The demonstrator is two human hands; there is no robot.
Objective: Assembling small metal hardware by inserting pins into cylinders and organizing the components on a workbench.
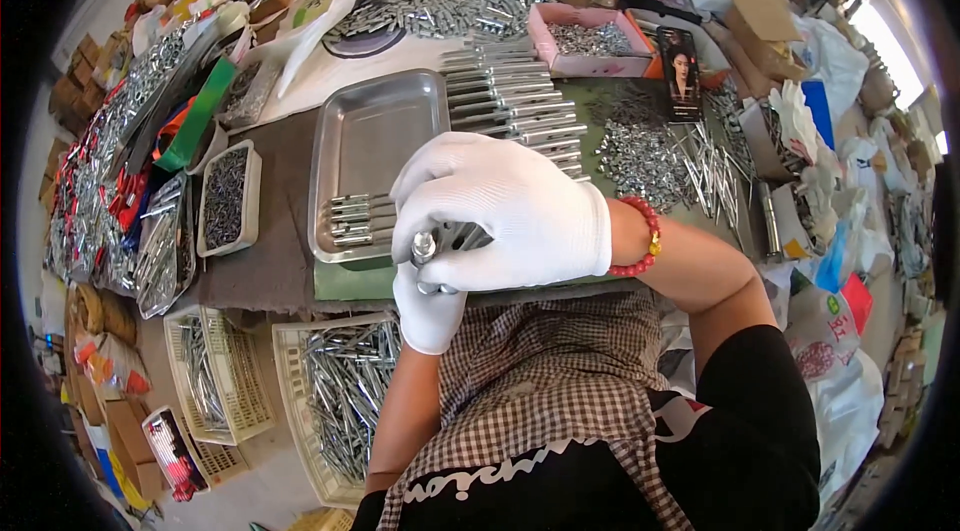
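While hands (480,231) clasp bolt (423,249) (tray (370,131) rim adjacent), room tight.

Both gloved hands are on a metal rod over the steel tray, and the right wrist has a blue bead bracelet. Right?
Not quite: the bracelet is red, with one yellow bead, as the head view shows. The rest stands: the right hand and left hand, both in white gloves, hold a metal rod at the near edge of the steel tray.

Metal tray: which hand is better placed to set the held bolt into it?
Probably right. The right hand covers the bolt at the metal tray edge; the left hand sits lower, off the tray.
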